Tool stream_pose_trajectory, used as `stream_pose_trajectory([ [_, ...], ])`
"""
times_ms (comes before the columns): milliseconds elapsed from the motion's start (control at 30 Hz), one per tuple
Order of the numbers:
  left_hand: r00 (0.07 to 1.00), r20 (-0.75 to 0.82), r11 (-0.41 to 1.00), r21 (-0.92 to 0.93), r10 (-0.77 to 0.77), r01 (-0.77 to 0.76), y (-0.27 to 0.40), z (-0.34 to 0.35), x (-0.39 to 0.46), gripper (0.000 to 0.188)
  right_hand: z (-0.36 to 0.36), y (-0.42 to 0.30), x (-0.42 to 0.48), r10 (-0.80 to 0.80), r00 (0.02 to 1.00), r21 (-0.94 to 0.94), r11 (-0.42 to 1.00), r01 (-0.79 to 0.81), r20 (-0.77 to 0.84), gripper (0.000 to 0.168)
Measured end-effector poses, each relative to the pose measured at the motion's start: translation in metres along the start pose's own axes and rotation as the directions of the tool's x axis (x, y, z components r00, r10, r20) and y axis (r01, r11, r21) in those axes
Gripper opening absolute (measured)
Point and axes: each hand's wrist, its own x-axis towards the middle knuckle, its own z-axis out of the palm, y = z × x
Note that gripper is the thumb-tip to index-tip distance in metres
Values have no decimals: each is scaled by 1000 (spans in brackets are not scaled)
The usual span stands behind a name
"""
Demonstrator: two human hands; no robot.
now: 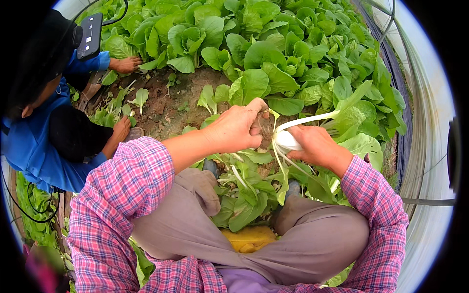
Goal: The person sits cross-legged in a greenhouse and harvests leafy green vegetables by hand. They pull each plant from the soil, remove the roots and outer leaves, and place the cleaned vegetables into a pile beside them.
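Observation:
My right hand (317,146) is closed around a head of leafy greens, probably bok choy, gripping its thick white base (287,140). The cut end faces left, and the upper leaves are partly hidden behind the hand. Several outer stalks splay away from the base. One pale stalk (307,120) bends up to the right, and a yellowish leaf (283,186) hangs down. Just left of the base is my left hand (238,126), its fingers curled beside a small yellow leaf tip (274,114). Whether those fingers pinch it is hard to tell.
Loose leaves (249,197) lie on the ground between my legs, in front of a yellow object (249,238). Dense rooted greens (263,51) fill the bed ahead. Bare soil (157,106) shows at left, where a co-worker in blue (69,139) crouches. Plastic sheeting (421,146) runs along the right.

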Motion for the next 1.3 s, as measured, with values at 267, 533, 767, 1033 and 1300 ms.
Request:
stream_pose_trajectory([
  [267,973,56,964,-136,-224,230,-77,65,-24,55,54,-18,7,0,988,-82,997,12,154,46],
  [533,938,-10,730,-630,-348,264,-81,112,-7,48,72,20,-10,123,957,-124,988,-93,262,51],
  [767,871,-28,650,-678,-491,345,-97,166,1,63,92,42,-21,148,933,-88,988,-126,328,49],
  [1033,921,-7,650,-710,-391,270,-87,145,2,60,85,39,-12,119,953,3,992,-125,280,50],
  [1300,923,245,494,-788,-296,367,-92,135,-12,71,79,15,-6,31,984,29,999,-36,174,50],
])
